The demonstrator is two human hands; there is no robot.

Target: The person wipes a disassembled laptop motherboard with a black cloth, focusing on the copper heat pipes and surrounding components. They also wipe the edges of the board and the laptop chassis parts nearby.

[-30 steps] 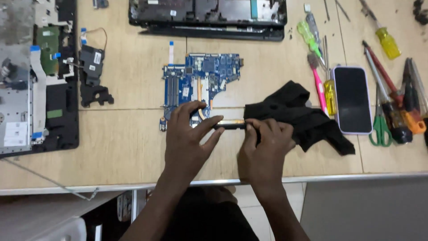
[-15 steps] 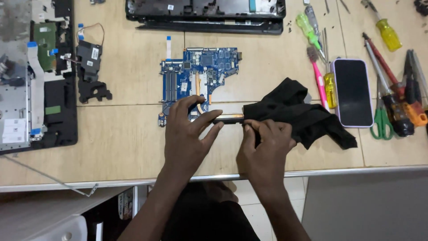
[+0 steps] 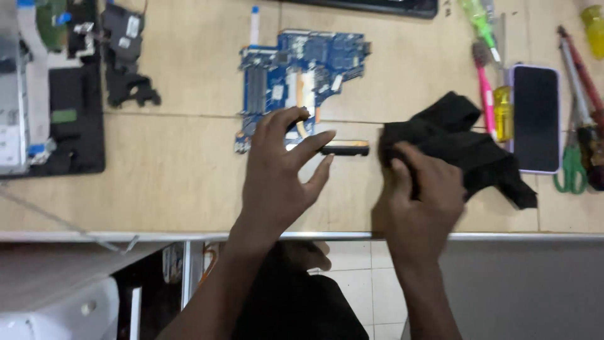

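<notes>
Black cloth (image 3: 462,148) lies bunched on the desk (image 3: 176,189) under your right hand (image 3: 423,189), whose fingers curl down onto its left edge, gripping or pressing it; motion blur keeps you from telling which. Just left of it, a small dark bar-shaped part (image 3: 345,150) with a pale tip rests on the desk, and your left hand (image 3: 277,170) holds it at its left end, thumb and forefinger closed on it, the other fingers spread wide above.

Directly behind your left hand sits a blue circuit board (image 3: 302,75), close enough that your fingertips overlap its lower edge. To the right of the cloth lie a pink-handled tool (image 3: 486,88), a yellow-handled screwdriver (image 3: 502,113) and a phone (image 3: 535,118) with a dark screen, the cloth touching or nearly touching them. Further right are green-handled scissors (image 3: 569,170) and more tools. At far left sits an opened laptop chassis (image 3: 44,94), with a black plastic part (image 3: 126,63) beside it.

Open desk runs to the left of your left hand, as far as the chassis. The desk's front edge (image 3: 314,236) passes just under both wrists.

Compared with half a second ago, your hands have drawn apart: the right one no longer meets the bar, which now shows between them.
</notes>
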